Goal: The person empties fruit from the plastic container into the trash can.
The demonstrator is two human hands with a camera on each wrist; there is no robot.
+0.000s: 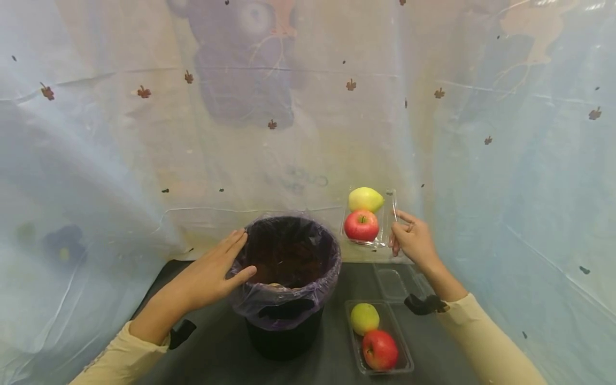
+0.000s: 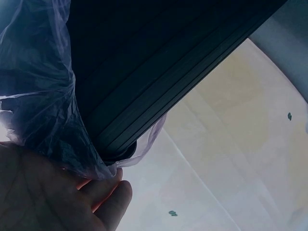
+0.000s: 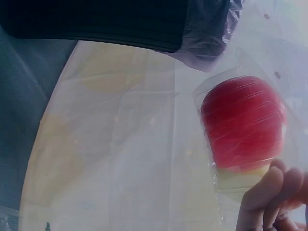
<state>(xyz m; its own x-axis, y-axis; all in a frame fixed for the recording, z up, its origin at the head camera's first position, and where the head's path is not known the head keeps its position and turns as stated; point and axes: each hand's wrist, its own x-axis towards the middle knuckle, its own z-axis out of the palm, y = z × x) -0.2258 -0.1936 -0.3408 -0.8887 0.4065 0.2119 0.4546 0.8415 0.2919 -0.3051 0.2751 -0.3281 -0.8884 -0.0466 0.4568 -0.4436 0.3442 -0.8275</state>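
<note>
My right hand pinches the right edge of a clear plastic tray and holds it raised, right of the bin. In that tray are a red apple and a yellow-green fruit, perhaps a pear. The right wrist view shows the red apple through the plastic. With fingers extended, my left hand touches the left rim of a black bin. A thin purple bag lines the bin and folds over its rim. Dark brown contents show inside, too dim to name.
On the dark table, right of the bin, a second clear tray holds a red apple and a yellow-green apple. Behind it lies another clear plastic container. A printed plastic curtain hangs around the back and sides.
</note>
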